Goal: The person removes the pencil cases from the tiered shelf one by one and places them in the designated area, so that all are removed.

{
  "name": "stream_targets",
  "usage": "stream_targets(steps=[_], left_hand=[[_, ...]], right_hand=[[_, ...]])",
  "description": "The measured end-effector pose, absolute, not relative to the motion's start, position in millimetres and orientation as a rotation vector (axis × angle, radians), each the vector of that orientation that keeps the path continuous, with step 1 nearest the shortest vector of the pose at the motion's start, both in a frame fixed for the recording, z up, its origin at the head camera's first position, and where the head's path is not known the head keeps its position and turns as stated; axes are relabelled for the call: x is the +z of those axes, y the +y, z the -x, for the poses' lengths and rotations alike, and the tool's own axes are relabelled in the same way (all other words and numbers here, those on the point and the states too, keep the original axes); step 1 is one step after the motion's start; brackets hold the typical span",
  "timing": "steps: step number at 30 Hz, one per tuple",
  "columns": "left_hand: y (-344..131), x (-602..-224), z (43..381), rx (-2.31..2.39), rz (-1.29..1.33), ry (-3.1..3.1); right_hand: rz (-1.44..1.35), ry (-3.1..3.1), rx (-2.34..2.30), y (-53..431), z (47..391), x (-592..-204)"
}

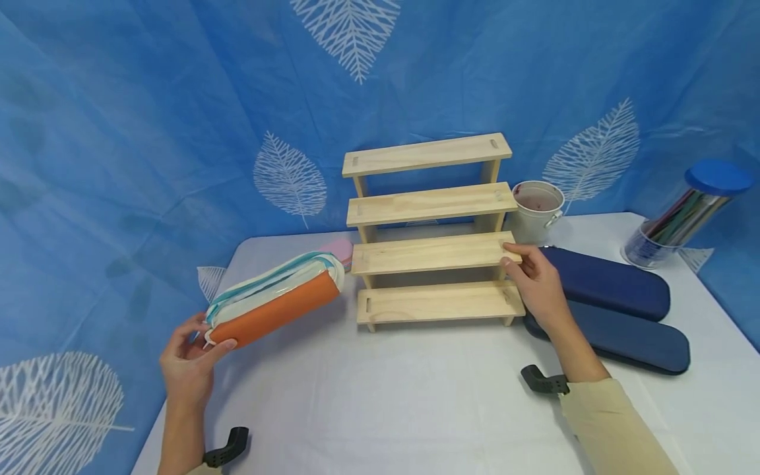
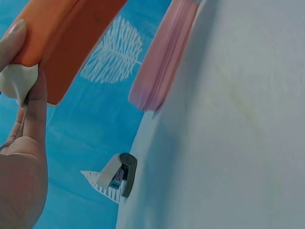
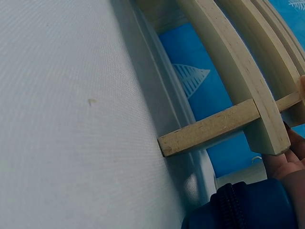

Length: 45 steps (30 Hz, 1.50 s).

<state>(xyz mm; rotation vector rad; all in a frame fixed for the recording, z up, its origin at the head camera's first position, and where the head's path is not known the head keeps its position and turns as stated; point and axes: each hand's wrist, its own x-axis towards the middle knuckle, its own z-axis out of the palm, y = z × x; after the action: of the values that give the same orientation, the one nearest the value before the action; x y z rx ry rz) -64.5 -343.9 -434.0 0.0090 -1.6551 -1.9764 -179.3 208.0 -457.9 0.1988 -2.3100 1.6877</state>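
Note:
My left hand grips the near-left end of an orange, white and teal pencil case with a clear window. In the left wrist view, the thumb and fingers pinch the white end tab of the orange case, which is raised over the table. A four-tier wooden stepped shelf stands at the back of the table. On its right side, my right hand holds the right end of the second tier from the bottom, thumb in front. The right wrist view shows the shelf's leg and the fingers behind a board.
A pink case lies left of the shelf. Two dark blue cases, one navy and one slate, lie at the right. Behind stand a white bucket and a clear blue-lidded container. A small stapler-like object sits near the table edge.

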Motion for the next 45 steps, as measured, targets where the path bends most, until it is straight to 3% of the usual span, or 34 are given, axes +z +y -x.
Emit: stream_targets(steps=[27,45], left_hand=[[-338,-453,73,-1.881,-0.357,-1.990],[-337,-463,77,-1.744,-0.207,-2.142]], right_hand=[[-0.162,-2.329,1.689,207,179,-456],[-0.176,-2.316,1.699,206,179,-454]])
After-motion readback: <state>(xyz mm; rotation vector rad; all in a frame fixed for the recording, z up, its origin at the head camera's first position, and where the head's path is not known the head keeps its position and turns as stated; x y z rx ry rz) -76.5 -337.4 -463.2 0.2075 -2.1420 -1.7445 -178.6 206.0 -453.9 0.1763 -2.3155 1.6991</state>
